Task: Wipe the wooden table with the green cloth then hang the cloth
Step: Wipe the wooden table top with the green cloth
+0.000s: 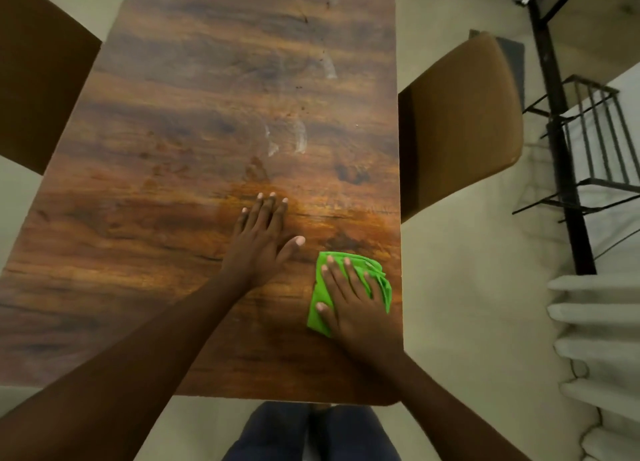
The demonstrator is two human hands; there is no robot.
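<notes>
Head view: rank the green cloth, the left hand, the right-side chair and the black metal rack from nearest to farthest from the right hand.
1. green cloth: directly under the right hand, near the table's right edge.
2. left hand: flat on the wood, just to its left.
3. right-side chair: beyond the table's right edge.
4. black metal rack: farther right, behind the chair.

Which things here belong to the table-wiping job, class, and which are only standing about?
Part of the job:
- folded bright green cloth, pressed flat under the right hand
- long brown wood-grain table, with whitish smears
- left hand, flat on the tabletop

Standing about:
- tan padded chair at the table's right side
- dark brown chair at its left side
- black metal rack
</notes>
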